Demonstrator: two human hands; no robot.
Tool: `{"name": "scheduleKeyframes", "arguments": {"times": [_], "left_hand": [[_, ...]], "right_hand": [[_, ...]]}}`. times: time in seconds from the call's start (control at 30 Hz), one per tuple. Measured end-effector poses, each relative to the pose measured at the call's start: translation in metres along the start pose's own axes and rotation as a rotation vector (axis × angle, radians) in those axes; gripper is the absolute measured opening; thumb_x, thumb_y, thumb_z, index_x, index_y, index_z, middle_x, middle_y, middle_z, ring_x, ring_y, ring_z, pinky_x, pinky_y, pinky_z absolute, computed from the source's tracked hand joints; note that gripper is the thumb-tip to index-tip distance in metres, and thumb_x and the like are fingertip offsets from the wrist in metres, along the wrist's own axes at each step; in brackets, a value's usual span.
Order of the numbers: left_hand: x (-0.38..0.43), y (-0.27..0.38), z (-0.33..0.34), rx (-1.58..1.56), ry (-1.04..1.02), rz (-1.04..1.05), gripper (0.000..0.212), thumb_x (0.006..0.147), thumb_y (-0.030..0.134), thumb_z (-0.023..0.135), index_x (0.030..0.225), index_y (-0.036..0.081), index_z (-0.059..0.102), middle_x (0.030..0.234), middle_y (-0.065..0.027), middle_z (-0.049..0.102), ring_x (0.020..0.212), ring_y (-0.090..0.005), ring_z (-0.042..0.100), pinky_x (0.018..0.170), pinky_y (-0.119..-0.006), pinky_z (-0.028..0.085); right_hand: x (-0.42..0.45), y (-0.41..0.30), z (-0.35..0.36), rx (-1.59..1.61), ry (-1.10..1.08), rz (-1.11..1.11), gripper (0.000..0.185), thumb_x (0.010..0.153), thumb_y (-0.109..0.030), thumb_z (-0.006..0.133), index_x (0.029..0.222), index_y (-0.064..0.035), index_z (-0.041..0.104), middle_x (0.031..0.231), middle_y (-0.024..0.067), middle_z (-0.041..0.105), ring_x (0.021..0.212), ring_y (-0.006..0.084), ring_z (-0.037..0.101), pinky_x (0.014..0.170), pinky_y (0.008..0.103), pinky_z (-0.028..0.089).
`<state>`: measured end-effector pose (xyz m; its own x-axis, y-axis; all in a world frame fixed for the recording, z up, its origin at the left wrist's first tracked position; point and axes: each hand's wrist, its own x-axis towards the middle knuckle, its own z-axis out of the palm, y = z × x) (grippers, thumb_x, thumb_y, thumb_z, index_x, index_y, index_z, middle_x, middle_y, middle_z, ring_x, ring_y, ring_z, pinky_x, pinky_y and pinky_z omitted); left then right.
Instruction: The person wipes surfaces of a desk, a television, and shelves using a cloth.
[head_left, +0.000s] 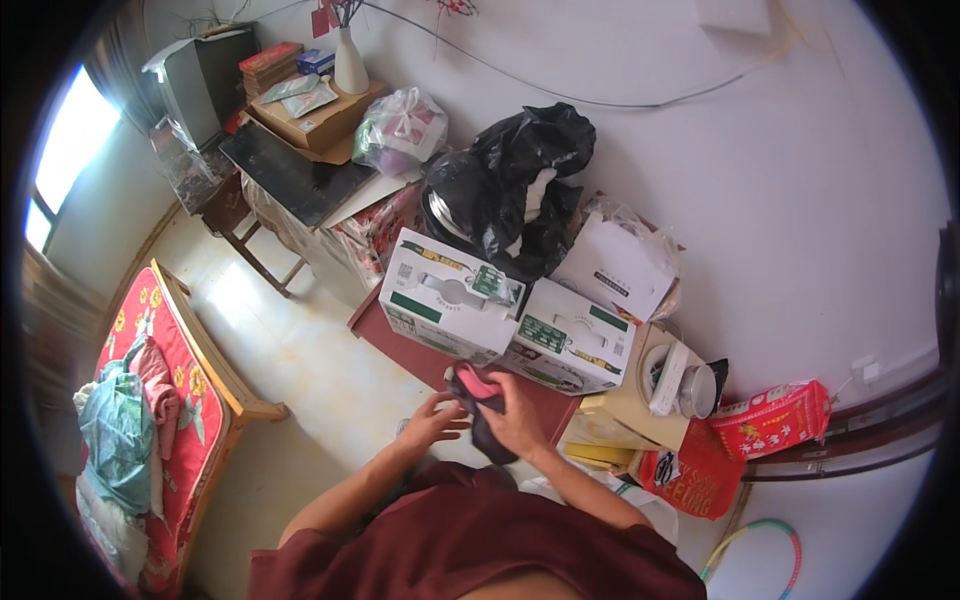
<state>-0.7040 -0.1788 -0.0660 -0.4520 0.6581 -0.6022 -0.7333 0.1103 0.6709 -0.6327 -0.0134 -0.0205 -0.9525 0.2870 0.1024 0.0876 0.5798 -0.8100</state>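
My right hand (516, 421) grips a dark, soft item (487, 435) with a pink inside (478, 382); its shape is shoe-like, but I cannot tell exactly what it is. Fingers apart, my left hand (433, 426) is just to the left of the item; whether its fingertips touch it is unclear. Both hands are over the near edge of a dark red table (401, 360). Beyond them on the table stand two white and green milk cartons (450, 298) with cut-out handles, side by side, the right carton (581, 337) slightly nearer.
Behind the cartons lie a black plastic bag (517, 187) and a white box (619, 266). A cream appliance (637, 401) and red packages (772, 420) are to the right. On the left is a bed (202, 352) with heaped clothes (116, 435). A hoop (791, 529) lies lower right.
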Motion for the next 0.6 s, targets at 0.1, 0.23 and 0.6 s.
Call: {"name": "scheduleKeyframes", "arguments": {"times": [0.1,0.23,0.6], "left_hand": [[-0.011,0.002,-0.026,-0.428,-0.151,0.225,0.066,0.090,0.058,0.041,0.131,0.007,0.044,0.127,-0.0136,0.052,0.115,-0.0269,0.052,0.099,-0.044,0.041],[-0.011,0.008,-0.086,-0.746,-0.243,0.293,0.051,0.089,0.047,0.043,0.121,0.009,0.054,0.121,-0.0118,0.058,0.115,-0.0265,0.054,0.099,-0.042,0.042],[0.056,0.060,-0.210,0.743,0.658,0.674,0.043,0.088,0.025,0.057,0.122,0.001,0.050,0.118,-0.0205,0.057,0.110,-0.0319,0.053,0.092,-0.039,0.041]], "right_hand": [[0.021,-0.041,0.037,0.158,-0.181,-0.181,0.060,0.080,-0.019,0.067,0.130,-0.0008,0.039,0.130,0.0219,0.046,0.118,0.0322,0.049,0.097,0.0386,0.040],[0.042,-0.078,0.060,0.031,-0.421,-0.439,0.057,0.082,-0.018,0.065,0.133,-0.0048,0.041,0.133,0.0194,0.044,0.119,0.0346,0.048,0.099,0.0403,0.041],[0.139,-0.077,0.046,-0.637,0.066,-0.463,0.047,0.081,-0.014,0.060,0.126,-0.0089,0.050,0.130,0.0129,0.047,0.126,0.0362,0.038,0.102,0.0506,0.031]]}}
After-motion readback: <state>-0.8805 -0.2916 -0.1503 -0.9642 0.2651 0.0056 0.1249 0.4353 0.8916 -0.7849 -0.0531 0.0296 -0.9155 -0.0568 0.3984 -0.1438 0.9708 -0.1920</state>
